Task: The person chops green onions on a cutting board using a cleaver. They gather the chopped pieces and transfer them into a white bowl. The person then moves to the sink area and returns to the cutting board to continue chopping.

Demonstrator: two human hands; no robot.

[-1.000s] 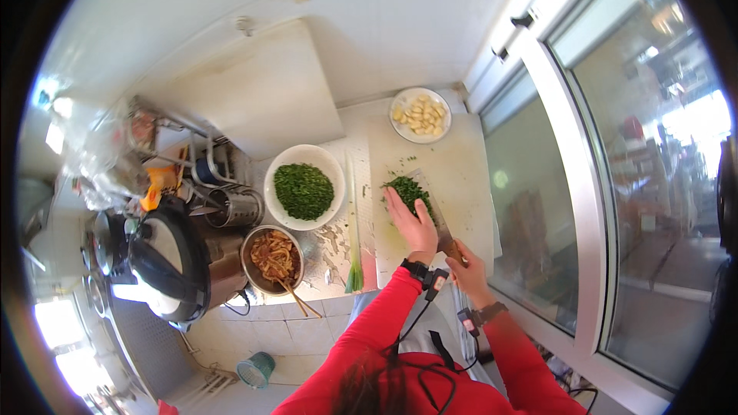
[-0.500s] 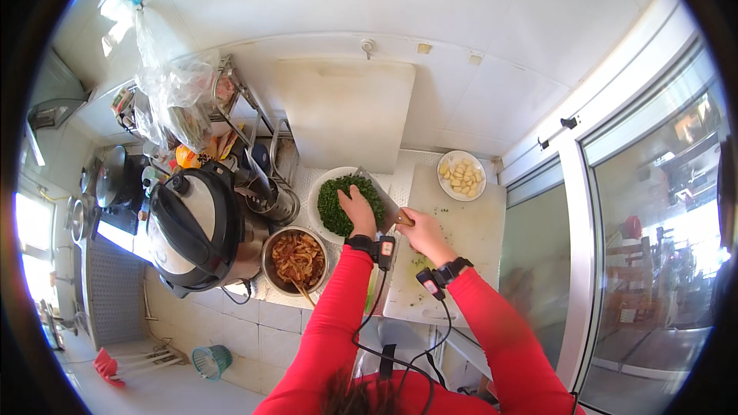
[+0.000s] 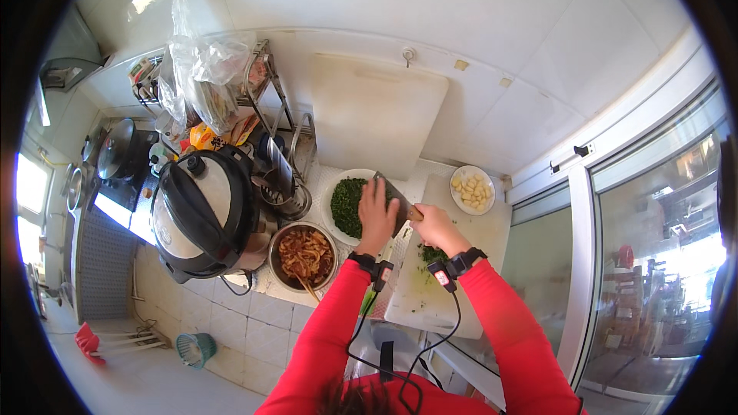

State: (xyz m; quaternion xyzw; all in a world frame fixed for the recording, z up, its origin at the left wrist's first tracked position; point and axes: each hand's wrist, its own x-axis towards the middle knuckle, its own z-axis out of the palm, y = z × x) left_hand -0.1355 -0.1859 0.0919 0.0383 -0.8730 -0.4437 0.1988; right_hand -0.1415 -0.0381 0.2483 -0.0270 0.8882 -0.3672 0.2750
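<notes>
Left of the hands, a metal bowl (image 3: 302, 255) holds brown strips. The left hand (image 3: 377, 217) lies flat on the cleaver (image 3: 393, 198) over the white bowl (image 3: 338, 184) of chopped greens (image 3: 347, 204). The right hand (image 3: 435, 228) grips the cleaver's handle.

A home kitchen, this was: tiled walls, a tiled counter (image 3: 231, 303) carrying a big pressure cooker (image 3: 201, 211), a cutting board (image 3: 442, 292), a crowded wire rack (image 3: 265, 84) and bowls of food.
</notes>
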